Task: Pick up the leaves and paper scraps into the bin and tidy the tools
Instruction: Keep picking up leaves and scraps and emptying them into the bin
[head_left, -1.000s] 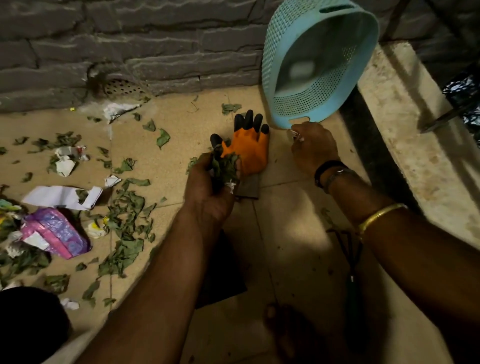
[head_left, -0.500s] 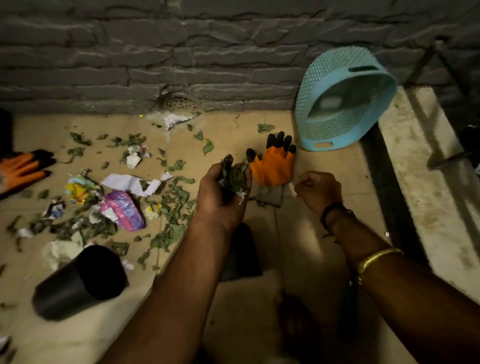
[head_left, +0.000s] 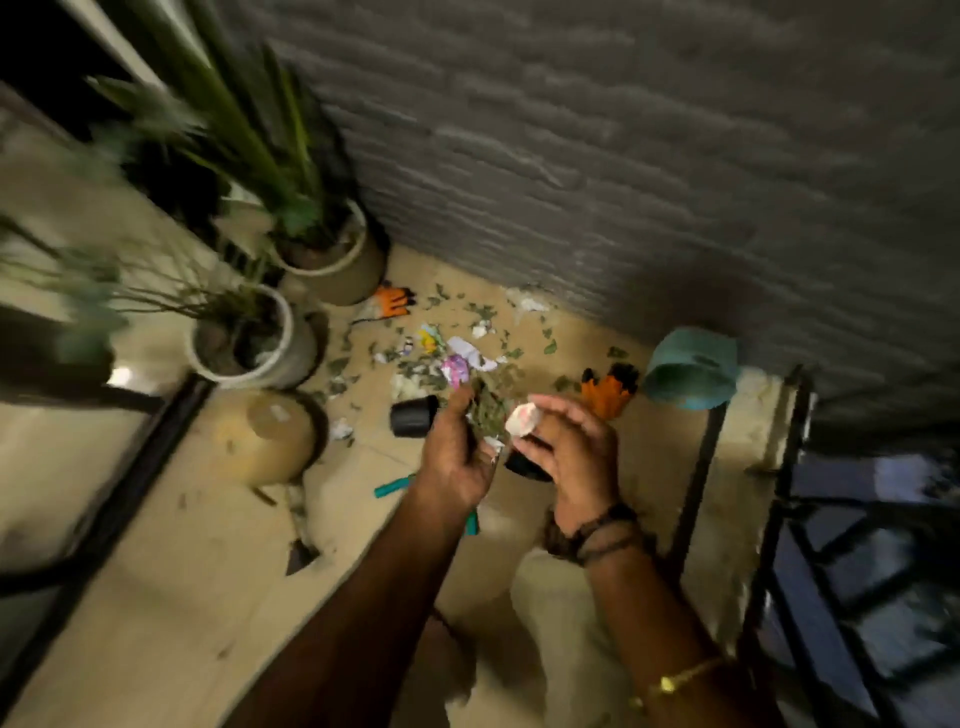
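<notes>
Head view, tilted and motion-blurred: a person's two bare hands meet over a tiled floor (head_left: 171, 571) at the foot of a grey stone wall (head_left: 649, 156). The left hand (head_left: 457, 457) is curled around a bunch of green leaves (head_left: 488, 410), fingers closed on the clump. The right hand (head_left: 571, 447), a dark band at its wrist and a gold bangle farther up the arm, pinches a pale paper scrap (head_left: 522, 418) between thumb and fingertips, just beside the leaves.

More leaves and paper scraps (head_left: 441, 358) lie scattered on the floor beyond the hands, near the wall. A black pot (head_left: 414, 415) lies on its side just left of the left hand. The teal mesh bin (head_left: 691, 369) lies tipped against the wall to the right, with an orange glove (head_left: 608, 389) on the floor beside it. A second orange glove (head_left: 389, 302) lies near two potted plants (head_left: 291, 249) at the left. A tan round pot (head_left: 260, 441) sits below them. Teal tool handles (head_left: 392, 487) show on the floor under the left wrist. A black metal railing (head_left: 779, 519) runs down the right edge.
</notes>
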